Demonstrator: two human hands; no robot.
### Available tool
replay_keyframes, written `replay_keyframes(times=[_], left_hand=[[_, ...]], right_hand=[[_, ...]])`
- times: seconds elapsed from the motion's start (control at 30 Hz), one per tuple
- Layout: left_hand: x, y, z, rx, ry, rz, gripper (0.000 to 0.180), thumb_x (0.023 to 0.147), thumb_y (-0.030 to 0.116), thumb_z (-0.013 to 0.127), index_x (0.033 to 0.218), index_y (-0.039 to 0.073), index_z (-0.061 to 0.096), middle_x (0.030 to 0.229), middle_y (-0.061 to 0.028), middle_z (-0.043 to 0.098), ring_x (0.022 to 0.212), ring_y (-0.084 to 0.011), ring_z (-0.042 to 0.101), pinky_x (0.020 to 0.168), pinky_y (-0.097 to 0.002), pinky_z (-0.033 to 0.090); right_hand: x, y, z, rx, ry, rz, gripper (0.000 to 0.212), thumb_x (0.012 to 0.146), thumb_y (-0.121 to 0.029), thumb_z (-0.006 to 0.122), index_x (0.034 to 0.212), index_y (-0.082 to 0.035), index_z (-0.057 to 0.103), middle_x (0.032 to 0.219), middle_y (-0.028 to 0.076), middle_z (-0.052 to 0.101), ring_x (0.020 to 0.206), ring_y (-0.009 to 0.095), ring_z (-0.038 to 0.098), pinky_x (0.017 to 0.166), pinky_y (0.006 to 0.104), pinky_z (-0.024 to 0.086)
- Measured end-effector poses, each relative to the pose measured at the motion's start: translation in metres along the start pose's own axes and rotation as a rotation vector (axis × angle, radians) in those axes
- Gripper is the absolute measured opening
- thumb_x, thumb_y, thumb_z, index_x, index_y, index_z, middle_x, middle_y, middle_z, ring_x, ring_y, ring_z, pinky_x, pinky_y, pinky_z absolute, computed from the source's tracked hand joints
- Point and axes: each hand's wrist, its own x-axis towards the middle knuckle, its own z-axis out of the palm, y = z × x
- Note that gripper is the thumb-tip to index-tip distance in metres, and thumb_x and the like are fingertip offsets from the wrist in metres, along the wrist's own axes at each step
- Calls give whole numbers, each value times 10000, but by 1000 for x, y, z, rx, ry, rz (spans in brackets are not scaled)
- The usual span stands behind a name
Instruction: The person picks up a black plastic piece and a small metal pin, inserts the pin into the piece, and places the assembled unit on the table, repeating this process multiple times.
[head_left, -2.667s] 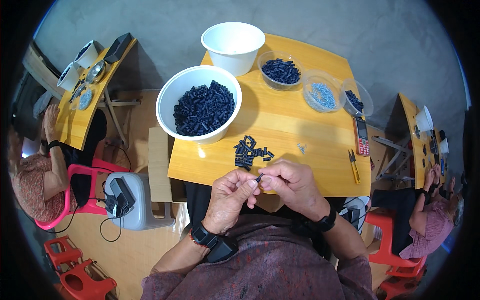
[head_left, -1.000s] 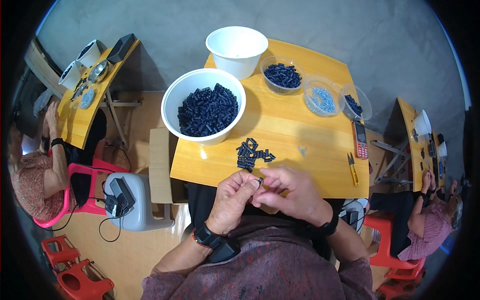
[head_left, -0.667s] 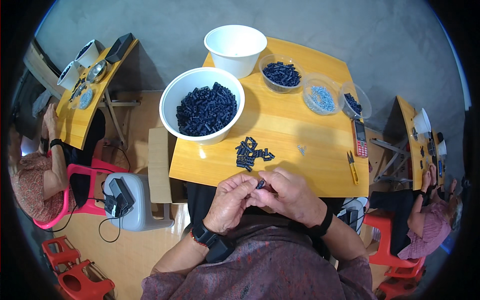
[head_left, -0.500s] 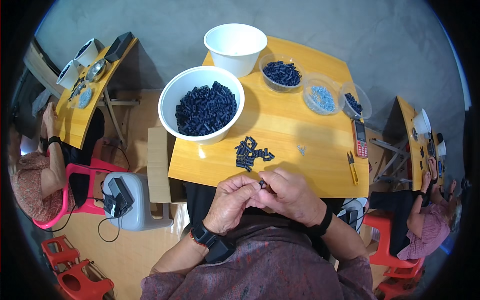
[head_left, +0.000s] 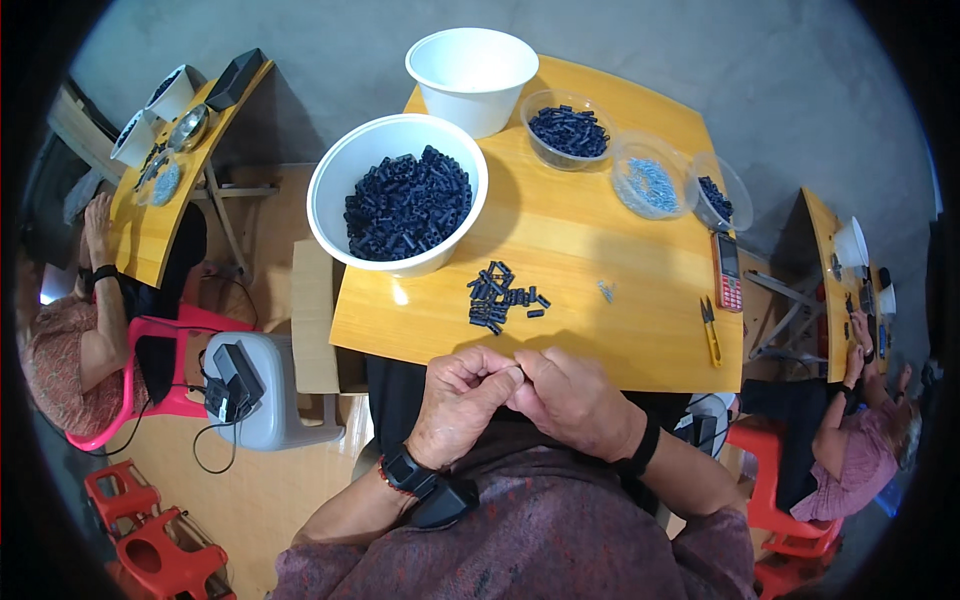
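At the lower centre of the frame, the left hand (head_left: pixel 455 400) and right hand (head_left: pixel 590 405) meet at the fingertips, overlapping the near edge of the table (head_left: pixel 640 345). The curled fingers hide what lies between, so I cannot tell whether either grip is grasping a piece. Loose black pieces (head_left: pixel 487 313) lie just beyond, near mid-frame. Bare wood runs right from them, past tiny metal bits (head_left: pixel 606 291), to yellow-handled snips (head_left: pixel 714 345) near the right edge. A filled white bowl (head_left: pixel 333 200) bounds the left.
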Motion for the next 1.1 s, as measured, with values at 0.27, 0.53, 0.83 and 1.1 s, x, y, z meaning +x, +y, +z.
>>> replay_keyframes(times=[0.27, 0.53, 0.83, 1.1], left_hand=[[20, 28, -51, 148, 584, 637, 33, 922, 16, 618, 907, 34, 593, 837, -53, 614, 698, -103, 568, 651, -252, 488], [41, 14, -134, -107, 1029, 509, 133, 904, 65, 610, 787, 90, 552, 732, 13, 546, 639, -76, 490, 623, -237, 406], [47, -1, -144, -178, 1098, 270, 106, 928, 118, 575, 845, 56, 556, 763, -2, 498, 715, -119, 487, 689, -288, 422], [28, 30, -78, 200, 1027, 828, 225, 940, 31, 593, 1148, 17, 510, 1037, -46, 524, 948, -98, 497, 857, -247, 417]], right_hand=[[13, 35, -21, 121, 39, 222, 255, 869, -121, 680, 1103, -27, 635, 872, 134, 595, 771, 318, 627, 655, 408, 513], [24, 42, -12, -89, 7, 166, 108, 842, -33, 673, 948, -14, 679, 850, 132, 578, 747, 296, 614, 642, 386, 497], [19, 35, -13, 238, 168, 194, 81, 891, -28, 637, 960, 13, 640, 907, 115, 612, 804, 253, 631, 696, 345, 519], [-9, 29, -15, 981, 284, 577, 81, 945, -17, 626, 1018, 10, 607, 898, 70, 661, 760, 100, 641, 688, 244, 539]])
